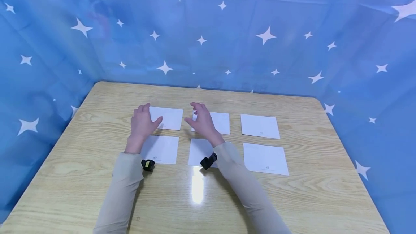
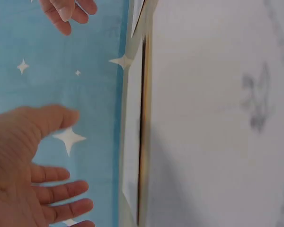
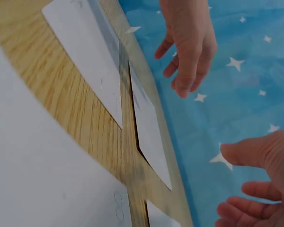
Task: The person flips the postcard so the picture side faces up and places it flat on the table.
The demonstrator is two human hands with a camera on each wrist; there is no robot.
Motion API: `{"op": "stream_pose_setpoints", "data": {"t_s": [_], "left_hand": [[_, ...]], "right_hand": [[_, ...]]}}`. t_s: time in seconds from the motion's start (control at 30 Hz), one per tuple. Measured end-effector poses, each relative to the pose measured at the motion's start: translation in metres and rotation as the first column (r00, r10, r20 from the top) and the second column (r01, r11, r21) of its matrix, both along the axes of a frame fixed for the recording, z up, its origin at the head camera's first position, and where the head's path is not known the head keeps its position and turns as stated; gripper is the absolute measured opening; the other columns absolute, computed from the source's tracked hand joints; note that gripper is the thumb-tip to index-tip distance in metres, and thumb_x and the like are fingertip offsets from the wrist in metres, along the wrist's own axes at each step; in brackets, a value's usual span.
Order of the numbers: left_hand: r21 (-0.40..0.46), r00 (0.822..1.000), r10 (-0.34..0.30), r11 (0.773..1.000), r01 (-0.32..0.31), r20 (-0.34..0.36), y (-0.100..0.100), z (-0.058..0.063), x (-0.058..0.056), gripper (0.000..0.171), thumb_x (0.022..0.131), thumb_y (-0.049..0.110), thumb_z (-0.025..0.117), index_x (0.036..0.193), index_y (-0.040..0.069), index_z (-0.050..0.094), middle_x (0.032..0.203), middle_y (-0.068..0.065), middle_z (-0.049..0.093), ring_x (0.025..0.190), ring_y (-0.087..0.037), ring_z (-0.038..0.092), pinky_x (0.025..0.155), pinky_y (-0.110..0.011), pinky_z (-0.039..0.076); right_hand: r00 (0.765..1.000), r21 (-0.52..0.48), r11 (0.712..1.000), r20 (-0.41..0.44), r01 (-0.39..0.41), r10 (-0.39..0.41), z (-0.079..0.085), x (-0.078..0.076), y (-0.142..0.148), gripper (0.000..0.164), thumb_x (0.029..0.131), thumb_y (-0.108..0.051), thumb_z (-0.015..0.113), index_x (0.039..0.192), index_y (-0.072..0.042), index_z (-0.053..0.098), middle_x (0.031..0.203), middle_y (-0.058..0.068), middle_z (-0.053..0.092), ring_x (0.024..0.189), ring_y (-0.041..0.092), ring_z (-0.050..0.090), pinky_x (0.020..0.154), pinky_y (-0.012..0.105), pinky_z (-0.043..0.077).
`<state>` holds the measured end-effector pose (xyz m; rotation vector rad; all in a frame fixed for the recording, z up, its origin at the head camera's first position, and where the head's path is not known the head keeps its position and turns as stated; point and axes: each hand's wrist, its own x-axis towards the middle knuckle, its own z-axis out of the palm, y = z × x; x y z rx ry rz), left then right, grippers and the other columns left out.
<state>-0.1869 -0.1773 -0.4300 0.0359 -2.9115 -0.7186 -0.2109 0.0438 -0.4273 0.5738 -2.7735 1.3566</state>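
My left hand [image 1: 142, 122] hovers over the left edge of the back-left white card [image 1: 169, 117], thumb spread away from the fingers and nothing held. Over the back-middle card [image 1: 221, 122] is my right hand [image 1: 203, 120], its fingers loosely bent and the thumb apart. Both palms [image 2: 9, 175] look bare in the wrist views, and the hands appear raised off the table. Under the left wrist lies the front-left card [image 1: 162, 149]; the right forearm partly covers the front-middle card [image 1: 198, 151]. Small dark marks sit near the lower edges of some cards.
Two more white cards, the back-right one [image 1: 260, 125] and the front-right one [image 1: 265, 158], lie to the right. The wooden table [image 1: 318, 190] meets a blue star-patterned cloth [image 1: 227, 21] at the back and sides. Black wrist cameras [image 1: 148, 165] hang by both sleeves.
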Motion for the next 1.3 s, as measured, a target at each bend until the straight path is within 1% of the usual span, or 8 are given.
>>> {"op": "stream_pose_setpoints", "data": {"t_s": [0.23,0.47,0.6,0.7,0.8,1.0,1.13,1.3], "left_hand": [[0.110,0.987,0.120,0.985,-0.131,0.103,-0.021,-0.004,-0.006,0.065,0.088,0.025,0.061,0.131,-0.017,0.038,0.128,-0.037,0.039,0.115,-0.050,0.040,0.085,-0.058,0.042],[0.147,0.968,0.132,0.975,-0.165,0.212,-0.030,-0.006,-0.016,0.056,0.088,0.025,0.060,0.120,-0.019,0.047,0.117,-0.035,0.049,0.106,-0.044,0.048,0.088,-0.052,0.042],[0.136,0.965,0.110,0.980,-0.145,0.238,-0.033,-0.005,-0.024,0.051,0.087,0.023,0.061,0.114,-0.018,0.050,0.112,-0.034,0.051,0.101,-0.043,0.049,0.085,-0.050,0.043],[0.153,0.966,0.064,0.983,-0.105,0.249,-0.036,-0.003,-0.030,0.051,0.087,0.018,0.062,0.121,-0.017,0.047,0.117,-0.033,0.050,0.107,-0.043,0.049,0.090,-0.050,0.043],[0.188,0.961,0.008,0.980,-0.062,0.278,-0.040,0.000,-0.036,0.055,0.088,0.012,0.062,0.130,-0.015,0.041,0.126,-0.032,0.048,0.115,-0.042,0.046,0.096,-0.050,0.039],[0.233,0.945,-0.060,0.972,-0.018,0.320,-0.048,-0.003,-0.045,0.053,0.087,0.011,0.064,0.131,-0.010,0.044,0.125,-0.029,0.048,0.111,-0.038,0.046,0.098,-0.050,0.038],[0.253,0.947,-0.089,0.967,0.008,0.309,-0.054,-0.008,-0.050,0.049,0.086,0.012,0.065,0.128,-0.007,0.048,0.119,-0.026,0.049,0.104,-0.035,0.045,0.093,-0.047,0.039],[0.267,0.945,-0.111,0.963,0.026,0.308,-0.058,-0.011,-0.055,0.043,0.085,0.012,0.066,0.122,-0.005,0.051,0.110,-0.022,0.049,0.097,-0.033,0.043,0.085,-0.043,0.040]], "right_hand": [[0.985,0.004,1.000,0.168,0.030,-0.030,-0.002,-0.009,-0.018,0.055,0.086,-0.012,0.068,0.133,0.002,0.045,0.113,0.018,0.053,0.097,0.026,0.054,0.081,0.035,0.047],[0.948,0.035,0.996,0.305,0.081,-0.088,-0.004,-0.019,-0.031,0.055,0.086,-0.013,0.068,0.134,0.000,0.045,0.108,0.013,0.055,0.088,0.021,0.051,0.078,0.034,0.046],[0.925,0.032,0.994,0.364,0.103,-0.107,-0.006,-0.024,-0.038,0.056,0.086,-0.013,0.068,0.135,-0.001,0.044,0.107,0.012,0.055,0.083,0.019,0.049,0.076,0.033,0.045],[0.920,0.039,0.994,0.375,0.102,-0.109,-0.010,-0.028,-0.042,0.056,0.086,-0.011,0.068,0.135,-0.001,0.044,0.110,0.012,0.055,0.084,0.020,0.050,0.077,0.033,0.046],[0.920,0.053,0.993,0.376,0.101,-0.113,-0.014,-0.033,-0.044,0.055,0.085,-0.009,0.068,0.134,-0.001,0.045,0.116,0.013,0.054,0.094,0.022,0.052,0.081,0.033,0.047],[0.927,0.101,0.992,0.361,0.071,-0.103,-0.019,-0.044,-0.045,0.055,0.083,-0.007,0.069,0.132,0.003,0.047,0.127,0.017,0.049,0.113,0.027,0.049,0.091,0.037,0.045],[0.933,0.168,0.985,0.346,0.042,-0.099,-0.017,-0.047,-0.047,0.054,0.081,-0.007,0.071,0.130,0.003,0.049,0.131,0.017,0.046,0.115,0.028,0.046,0.093,0.036,0.044],[0.943,0.245,0.969,0.315,0.024,-0.103,-0.017,-0.051,-0.050,0.048,0.078,-0.007,0.074,0.120,0.003,0.054,0.126,0.016,0.049,0.109,0.025,0.047,0.090,0.034,0.044]]}}
